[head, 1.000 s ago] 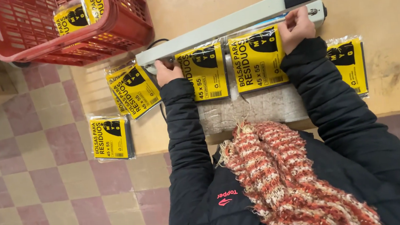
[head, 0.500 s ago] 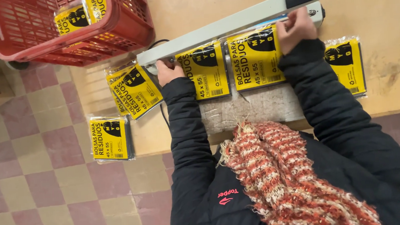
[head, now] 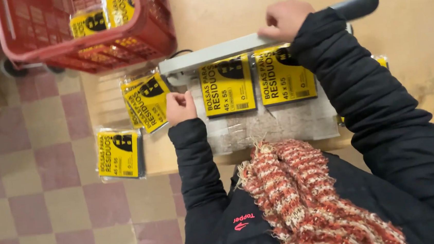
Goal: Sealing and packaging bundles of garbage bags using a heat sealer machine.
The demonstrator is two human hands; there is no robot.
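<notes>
right hand had slid in along the sealer arm, closed over it, pressing it down on two yellow packets. left hand had shifted left, curled on a packet stack w/ fingers bent; seal likely underway.

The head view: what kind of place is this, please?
Probably a small packing workshop. A long grey bar sealer with a black handle lies on a tan wooden worktable, flat yellow-labelled plastic packets sit under it, and more fill a red plastic basket.
</notes>
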